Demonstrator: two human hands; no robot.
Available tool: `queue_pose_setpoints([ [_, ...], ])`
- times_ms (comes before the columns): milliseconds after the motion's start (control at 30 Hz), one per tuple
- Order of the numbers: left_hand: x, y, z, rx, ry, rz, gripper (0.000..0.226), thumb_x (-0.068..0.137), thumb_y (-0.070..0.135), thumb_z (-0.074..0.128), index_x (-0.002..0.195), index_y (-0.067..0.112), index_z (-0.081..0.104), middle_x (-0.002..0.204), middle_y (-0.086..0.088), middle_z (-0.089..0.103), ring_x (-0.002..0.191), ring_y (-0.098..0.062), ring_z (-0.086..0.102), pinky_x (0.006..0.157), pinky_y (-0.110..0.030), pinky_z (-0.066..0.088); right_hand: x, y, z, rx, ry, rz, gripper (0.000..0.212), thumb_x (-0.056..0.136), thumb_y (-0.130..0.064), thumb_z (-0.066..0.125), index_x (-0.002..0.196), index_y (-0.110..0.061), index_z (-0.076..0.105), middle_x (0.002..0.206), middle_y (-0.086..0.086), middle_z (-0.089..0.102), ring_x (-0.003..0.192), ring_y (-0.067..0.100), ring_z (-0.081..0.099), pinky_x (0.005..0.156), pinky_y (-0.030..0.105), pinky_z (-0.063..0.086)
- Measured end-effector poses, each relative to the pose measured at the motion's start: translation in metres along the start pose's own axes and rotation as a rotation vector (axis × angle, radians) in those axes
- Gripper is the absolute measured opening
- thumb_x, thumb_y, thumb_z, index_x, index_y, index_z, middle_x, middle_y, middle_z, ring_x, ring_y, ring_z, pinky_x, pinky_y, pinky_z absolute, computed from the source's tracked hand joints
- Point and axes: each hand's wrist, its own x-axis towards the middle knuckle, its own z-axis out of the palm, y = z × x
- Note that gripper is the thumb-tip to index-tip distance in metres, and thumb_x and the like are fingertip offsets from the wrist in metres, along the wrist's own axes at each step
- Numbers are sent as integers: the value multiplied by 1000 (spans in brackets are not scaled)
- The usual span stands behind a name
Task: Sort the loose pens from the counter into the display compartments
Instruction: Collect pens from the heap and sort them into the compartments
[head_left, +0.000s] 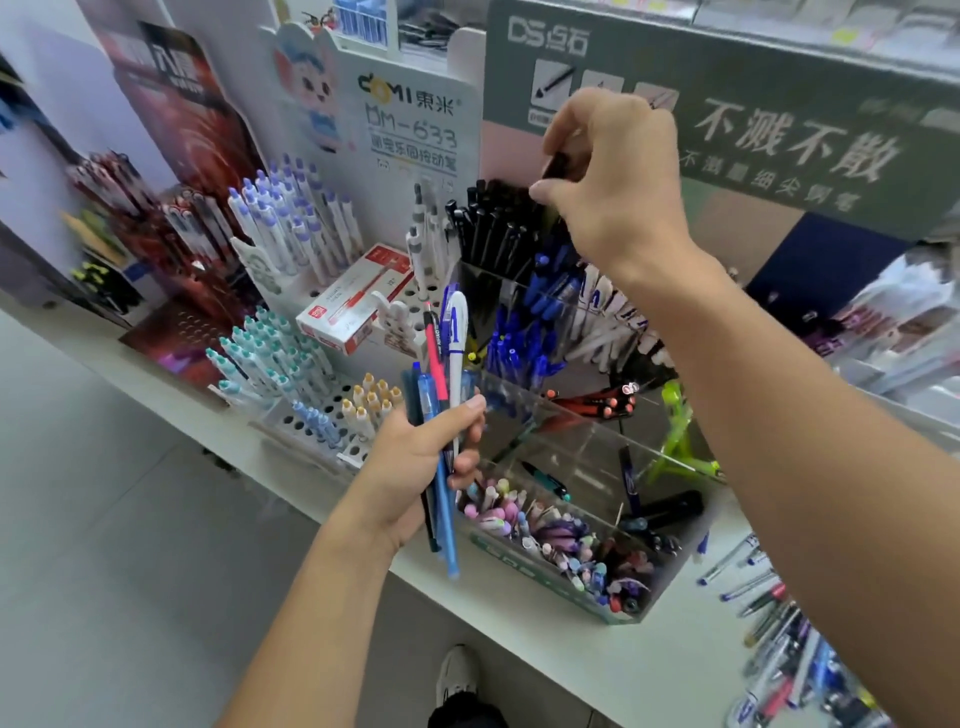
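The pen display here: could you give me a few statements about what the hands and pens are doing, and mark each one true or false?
1. The left hand grips a bunch of pens. True.
2. The right hand rests flat on the counter. False: it is raised over the black pens at the back of the display, pinching a dark pen.
3. The red and white box lies on the white rack with holes. True.
4. The front compartment of the clear display holds only black pens. False: it holds pastel pens in pink, purple and other colours.
5. Loose pens lie on the counter to the right of the display. True.
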Motion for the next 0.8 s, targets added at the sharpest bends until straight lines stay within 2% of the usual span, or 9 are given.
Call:
queue_pose_setpoints([
  [133, 3, 3, 2, 5, 2, 2, 11, 94, 14, 65, 91, 11, 56, 69, -2, 55, 48, -11, 43, 41, -18, 35, 0, -1, 18, -84, -178, 21, 29, 72, -19, 91, 90, -14, 70, 84, -4, 64, 84, 18, 63, 82, 36, 57],
  [200, 2, 3, 4, 19, -2, 5, 11, 94, 15, 66, 91, 11, 57, 70, -3, 56, 48, -12, 45, 41, -18, 36, 1, -3, 26, -94, -207, 26, 26, 72, -26, 91, 86, -13, 73, 84, -2, 65, 83, 19, 64, 82, 37, 58],
  [333, -2, 0, 6, 58, -49, 19, 12, 92, 21, 68, 89, 11, 62, 74, -7, 62, 52, -17, 54, 42, -23, 43, -2, -10, 21, -167, -248, 25, 17, 87, -33, 79, 92, -17, 81, 87, 3, 75, 79, 19, 69, 83, 36, 59],
  [467, -10, -2, 12, 86, -155, 39, 21, 86, 25, 67, 96, 7, 64, 75, -10, 66, 55, -20, 61, 45, -25, 49, -44, -10, -13, -162, -234, -9, 40, 98, -45, 60, 91, -9, 78, 80, 7, 73, 70, 23, 63, 71, 38, 54],
  [533, -12, -2, 17, 112, -229, 41, 24, 86, 25, 66, 101, 6, 67, 76, -13, 67, 56, -21, 62, 46, -26, 50, -78, -6, -34, 13, -368, 139, 41, 91, -51, 69, 93, -11, 78, 79, 3, 73, 66, 13, 63, 62, 29, 50],
  [567, -13, -3, 20, 134, -266, 37, 24, 86, 25, 67, 101, 7, 68, 77, -14, 68, 56, -22, 63, 46, -27, 50, -94, -4, -41, 144, -445, 235, 36, 86, -49, 75, 91, -14, 78, 77, 1, 74, 63, 9, 63, 59, 24, 48],
  [633, -13, -8, 30, 184, -314, 24, 22, 84, 28, 68, 97, 10, 69, 77, -14, 68, 54, -22, 61, 45, -27, 48, -116, 7, -48, 392, -451, 409, 21, 84, -34, 81, 82, -14, 76, 70, 2, 73, 55, 7, 60, 52, 21, 47],
  [733, -14, -18, 51, 154, -296, -14, 25, 84, 34, 67, 94, 10, 65, 73, -8, 62, 48, -16, 49, 42, -24, 38, -131, 26, -56, 580, -334, 556, 14, 91, -14, 74, 78, -9, 71, 65, 8, 67, 52, 10, 58, 46, 21, 46],
  [800, -12, -25, 63, -1, -232, -66, 22, 85, 33, 66, 90, 13, 58, 69, -4, 52, 47, -11, 39, 41, -20, 32, -133, 36, -71, 617, -178, 530, 16, 94, -5, 67, 79, -9, 70, 64, 6, 67, 53, 11, 60, 47, 20, 49],
])
